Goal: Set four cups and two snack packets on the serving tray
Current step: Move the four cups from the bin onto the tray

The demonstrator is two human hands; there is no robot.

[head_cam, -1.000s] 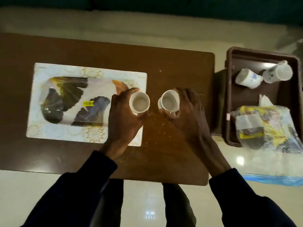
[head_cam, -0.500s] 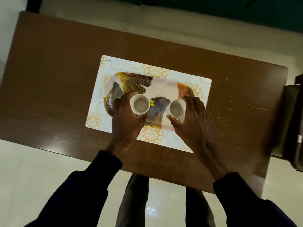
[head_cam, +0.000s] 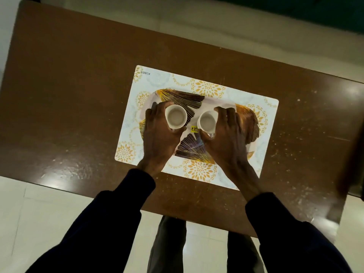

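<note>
The serving tray (head_cam: pixel 197 99) has a gold and dark leaf pattern and lies on a white placemat (head_cam: pixel 208 88) with gold flowers. My left hand (head_cam: pixel 159 136) grips a white cup (head_cam: pixel 175 117) over the tray's left part. My right hand (head_cam: pixel 226 138) grips a second white cup (head_cam: pixel 206 122) over the tray's middle. Both cups are upright and look empty. A yellow price sticker (head_cam: pixel 194 129) shows between them. I cannot tell whether the cups touch the tray.
The placemat rests on a brown wooden table (head_cam: pixel 78 85). A dark blurred edge of another object (head_cam: pixel 352 154) shows at the far right. Light floor tiles (head_cam: pixel 39 213) lie below the table's near edge, where my legs stand.
Both hands have carried the cups leftward from the bare table onto the area above the tray. The view has swung left, so the brown bin with the other cups and packets is out of view.
</note>
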